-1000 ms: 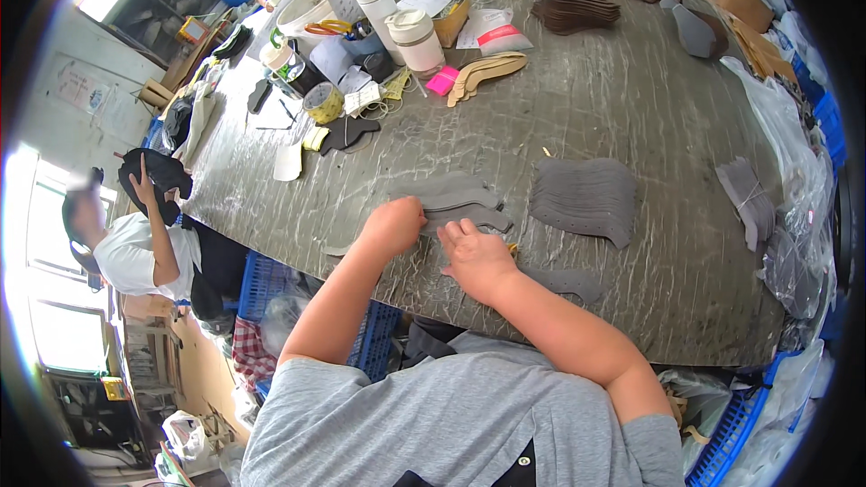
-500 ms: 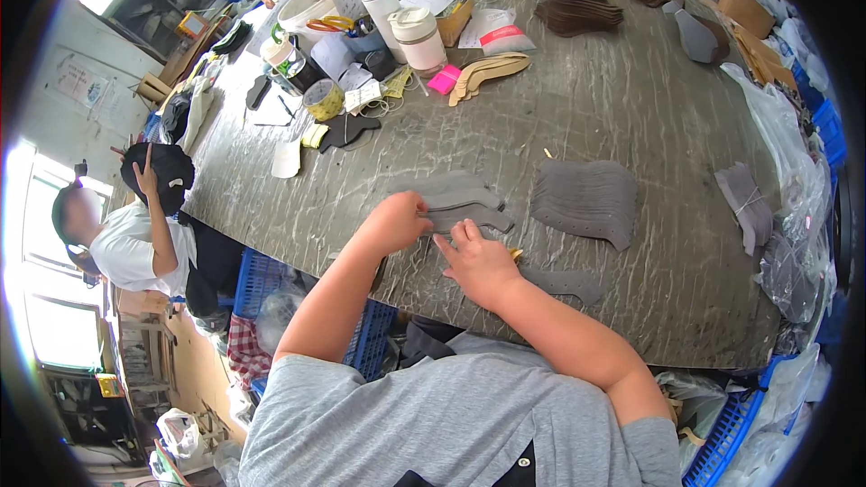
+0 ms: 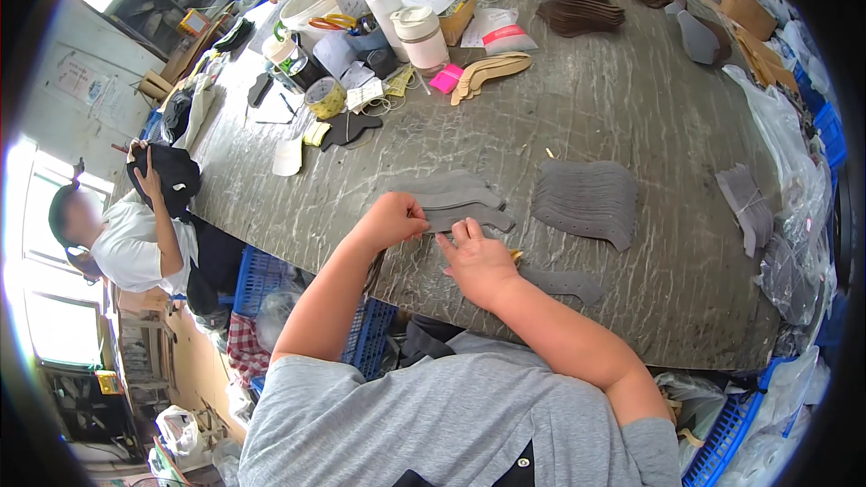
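Note:
Two curved grey strips lie in front of me, a far strip [image 3: 448,184] and a near strip [image 3: 474,217], slightly overlapping. With bent fingers pressed together, my left hand [image 3: 394,220] grips the left end of the near strip. My right hand [image 3: 481,263] rests beside that strip's lower edge, fingers stretched out and fingertips touching it. Right of my right wrist lies another grey strip [image 3: 570,286] with small holes along it, partly covered by my forearm. A small yellow tip [image 3: 515,254] shows beside my right hand; its kind is hidden.
To the right are a fanned stack of grey pieces [image 3: 585,204] and a tied grey bundle [image 3: 745,203]. Cups, a tape roll [image 3: 325,97] and beige strips [image 3: 487,74] stand farther back. A person [image 3: 135,248] at the left handles a black item [image 3: 171,179].
My left hand has shifted slightly at the near strip's end; my right hand stays almost in place. The person at the left has lowered a raised hand onto the black item.

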Demonstrator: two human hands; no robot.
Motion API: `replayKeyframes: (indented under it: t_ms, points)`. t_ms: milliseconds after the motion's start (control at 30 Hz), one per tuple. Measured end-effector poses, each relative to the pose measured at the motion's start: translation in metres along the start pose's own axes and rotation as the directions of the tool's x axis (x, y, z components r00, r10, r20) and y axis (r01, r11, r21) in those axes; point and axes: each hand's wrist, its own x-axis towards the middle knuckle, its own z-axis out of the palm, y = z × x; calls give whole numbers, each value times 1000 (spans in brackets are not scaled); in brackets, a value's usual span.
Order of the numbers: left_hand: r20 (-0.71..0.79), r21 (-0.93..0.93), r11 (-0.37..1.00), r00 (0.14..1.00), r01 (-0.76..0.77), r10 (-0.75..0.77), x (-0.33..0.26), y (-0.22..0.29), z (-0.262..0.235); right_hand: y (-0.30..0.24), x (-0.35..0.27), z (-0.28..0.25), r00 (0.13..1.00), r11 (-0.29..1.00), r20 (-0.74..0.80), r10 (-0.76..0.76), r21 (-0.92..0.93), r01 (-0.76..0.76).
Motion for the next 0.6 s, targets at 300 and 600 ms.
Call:
replayKeyframes:
  t_ms: [300,600]
  points:
    - [-79,431,898,988,-84,131,4,2,5,2,0,0,1000,1000,-2,-11,0,11]
    - [-86,497,859,978,-122,189,2,-2,8,4,0,-2,1000,1000,-23,-7,-7,7]
